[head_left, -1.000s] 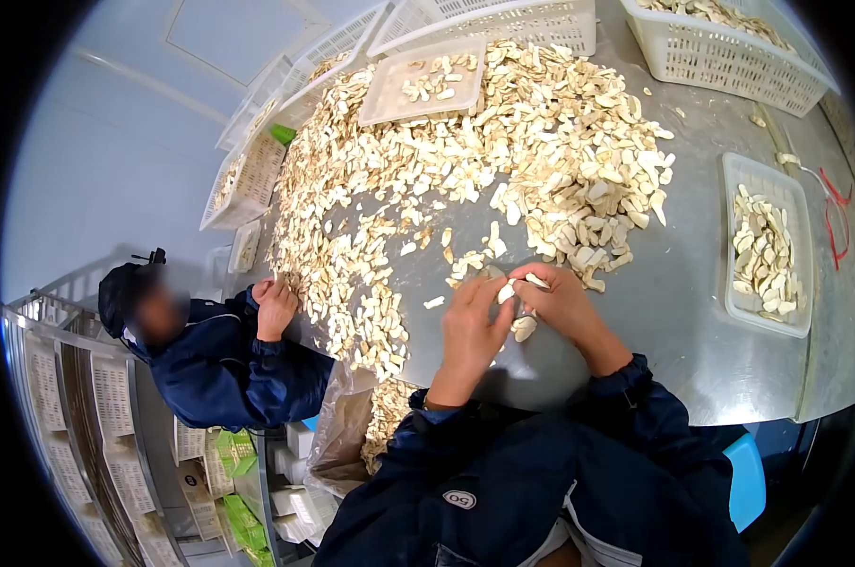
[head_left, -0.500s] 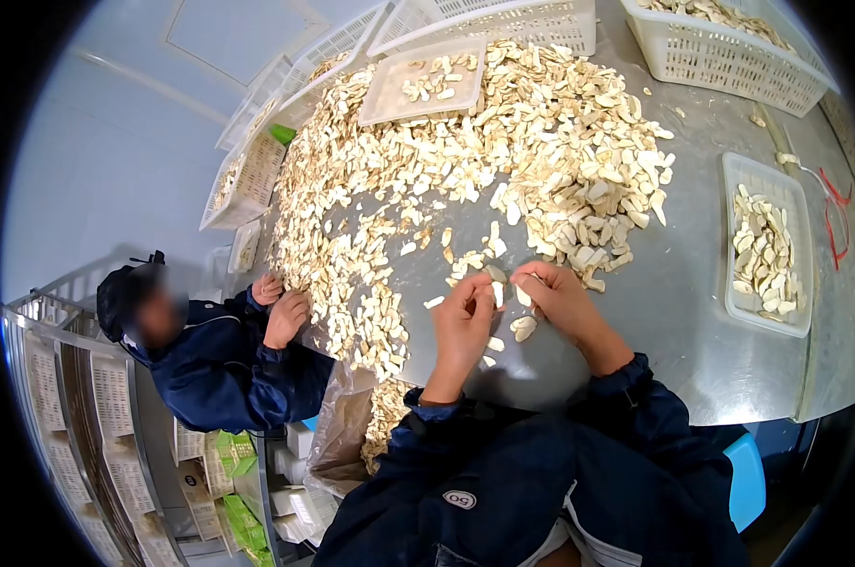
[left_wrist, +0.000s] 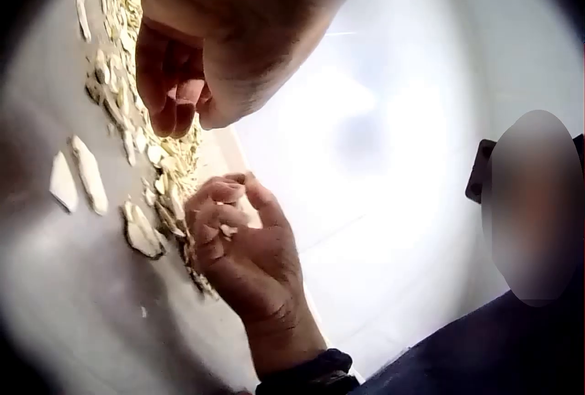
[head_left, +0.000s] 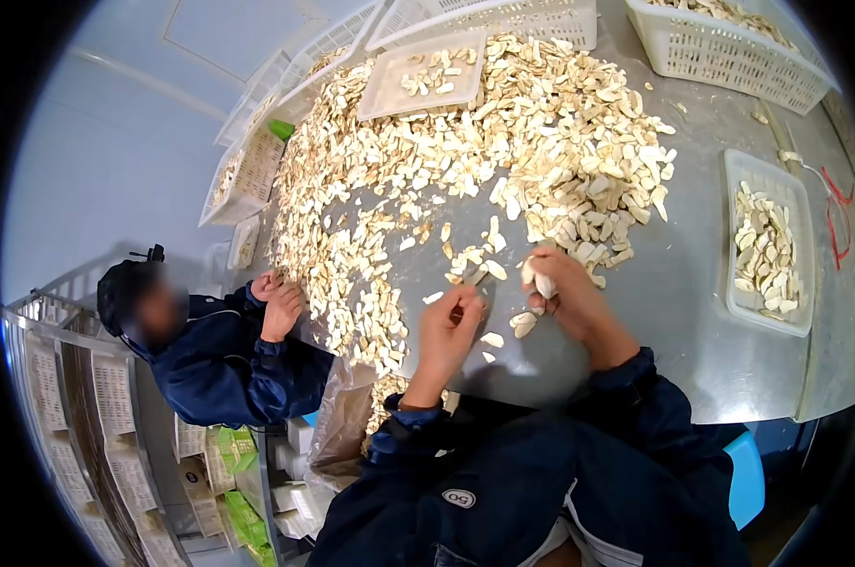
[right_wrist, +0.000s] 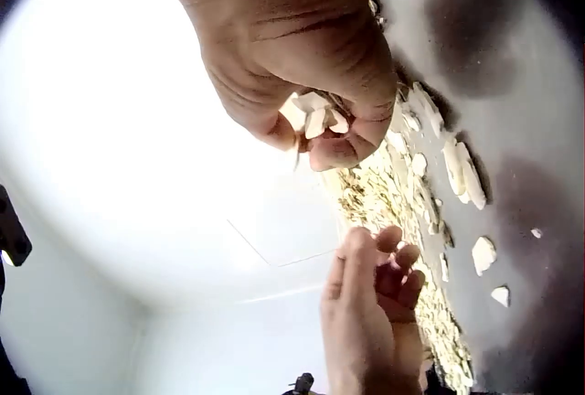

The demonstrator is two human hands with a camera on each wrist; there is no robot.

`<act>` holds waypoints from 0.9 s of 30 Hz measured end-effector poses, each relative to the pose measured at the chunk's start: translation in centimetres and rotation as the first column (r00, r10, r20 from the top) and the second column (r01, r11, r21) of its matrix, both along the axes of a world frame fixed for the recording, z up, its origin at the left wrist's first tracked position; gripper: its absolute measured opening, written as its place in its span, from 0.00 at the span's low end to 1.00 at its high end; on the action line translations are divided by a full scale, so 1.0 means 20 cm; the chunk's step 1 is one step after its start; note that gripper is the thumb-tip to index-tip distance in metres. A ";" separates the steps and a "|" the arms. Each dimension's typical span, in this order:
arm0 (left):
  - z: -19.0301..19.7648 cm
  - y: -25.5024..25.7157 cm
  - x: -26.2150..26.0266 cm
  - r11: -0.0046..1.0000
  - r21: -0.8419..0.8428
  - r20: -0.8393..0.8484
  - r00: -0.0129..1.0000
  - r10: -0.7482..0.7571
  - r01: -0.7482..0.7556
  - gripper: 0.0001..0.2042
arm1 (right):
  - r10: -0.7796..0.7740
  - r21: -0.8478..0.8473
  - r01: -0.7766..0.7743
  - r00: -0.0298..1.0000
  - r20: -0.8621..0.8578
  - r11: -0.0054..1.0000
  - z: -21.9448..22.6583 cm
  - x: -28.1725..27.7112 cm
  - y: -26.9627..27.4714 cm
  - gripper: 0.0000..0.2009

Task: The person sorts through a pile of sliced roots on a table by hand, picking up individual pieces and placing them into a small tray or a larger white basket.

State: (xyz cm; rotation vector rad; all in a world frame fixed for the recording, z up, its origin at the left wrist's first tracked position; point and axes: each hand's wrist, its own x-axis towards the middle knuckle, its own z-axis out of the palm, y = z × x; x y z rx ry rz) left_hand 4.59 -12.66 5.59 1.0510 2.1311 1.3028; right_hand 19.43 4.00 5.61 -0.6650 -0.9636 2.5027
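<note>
Several pale dried slices [head_left: 544, 285], which look like sliced mushroom, are gripped in my right hand [head_left: 580, 300], its fingers curled round them. In the right wrist view, these slices [right_wrist: 320, 119] stick out between thumb and fingers. My left hand [head_left: 446, 335] is apart from it, further left over the table, with loosely bent fingers and nothing visible between them. A few loose slices [head_left: 523, 324] lie on the metal table [head_left: 673, 331] between the hands. Just beyond both hands spreads a large heap of slices [head_left: 578, 151].
A shallow tray of slices [head_left: 766, 250] stands at the right; another tray [head_left: 465, 90] sits on the heap. White slotted baskets [head_left: 720, 57] line the back. At the left, another person [head_left: 229, 350] handles slices at the table edge, beside a plastic bag [head_left: 337, 425].
My hands were close together, each pinching slices. The left hand has drawn back leftward and no longer shows a slice; the right hand has turned and now grips several slices.
</note>
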 end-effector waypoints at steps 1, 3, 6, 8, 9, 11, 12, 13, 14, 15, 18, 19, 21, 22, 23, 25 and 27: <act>-0.01 -0.04 -0.02 0.999 -0.034 -0.065 0.998 0.002 -0.005 0.09 | -0.074 -0.116 0.066 0.995 -0.060 0.991 0.03 0.01 0.01 0.10; 0.00 -0.08 -0.01 0.996 -0.081 -0.183 0.982 -0.040 0.025 0.08 | -0.122 -0.125 0.110 0.988 -0.090 0.986 0.06 0.02 0.03 0.10; 0.07 -0.09 0.09 0.987 -0.110 -0.325 0.934 -0.148 0.118 0.09 | -0.116 -0.093 0.104 0.984 -0.133 0.990 0.03 0.04 0.08 0.09; 0.06 -0.07 0.16 0.980 -0.104 -0.401 0.895 -0.197 0.169 0.11 | -0.134 -0.097 0.121 0.981 -0.141 0.988 0.00 0.04 0.09 0.08; 0.04 -0.06 0.17 0.972 -0.101 -0.445 0.864 -0.235 0.213 0.15 | -0.168 -0.120 0.152 0.977 -0.133 0.981 0.01 0.04 0.09 0.07; 0.01 -0.02 0.18 0.960 -0.073 -0.541 0.798 -0.267 0.272 0.16 | -0.207 -0.150 0.188 0.971 -0.123 0.971 0.01 0.04 0.09 0.06; 0.01 0.00 0.19 0.951 -0.063 -0.586 0.760 -0.280 0.302 0.17 | -0.211 -0.157 0.191 0.970 -0.121 0.969 0.01 0.04 0.09 0.05; 0.00 0.02 0.20 0.951 -0.054 -0.557 0.781 -0.283 0.306 0.19 | -0.216 -0.166 0.195 0.969 -0.119 0.967 0.01 0.04 0.09 0.05; 0.00 0.03 0.20 0.944 -0.078 -0.552 0.774 -0.310 0.322 0.19 | -0.212 -0.160 0.193 0.972 -0.106 0.968 0.01 0.04 0.09 0.05; 0.00 0.04 0.20 0.936 -0.103 -0.548 0.766 -0.336 0.337 0.19 | -0.207 -0.154 0.191 0.974 -0.094 0.969 0.01 0.04 0.09 0.04; 0.02 0.08 0.19 0.932 -0.097 -0.554 0.758 -0.343 0.350 0.17 | -0.203 -0.133 0.192 0.977 -0.068 0.972 0.00 0.04 0.10 0.04; 0.02 0.08 0.20 0.934 -0.082 -0.560 0.759 -0.333 0.349 0.17 | -0.202 -0.126 0.193 0.977 -0.061 0.973 0.00 0.04 0.10 0.04; 0.02 0.09 0.21 0.949 -0.110 -0.388 0.867 -0.313 0.294 0.16 | -0.201 -0.100 0.197 0.979 -0.026 0.975 0.02 0.03 0.09 0.04; 0.02 0.09 0.22 0.955 -0.128 -0.297 0.908 -0.295 0.268 0.15 | -0.200 -0.088 0.199 0.980 -0.009 0.976 0.03 0.04 0.08 0.04; 0.02 0.09 0.21 0.958 -0.121 -0.292 0.913 -0.285 0.260 0.15 | -0.186 -0.033 0.186 0.983 0.004 0.982 0.01 0.03 0.08 0.05; 0.01 0.09 0.21 0.964 -0.105 -0.282 0.923 -0.263 0.243 0.15 | -0.158 0.078 0.155 0.987 0.031 0.985 -0.03 0.02 0.07 0.06; -0.01 0.08 0.17 0.969 -0.090 -0.255 0.936 -0.244 0.228 0.14 | -0.130 0.155 0.117 0.988 0.077 0.981 -0.04 0.02 0.06 0.07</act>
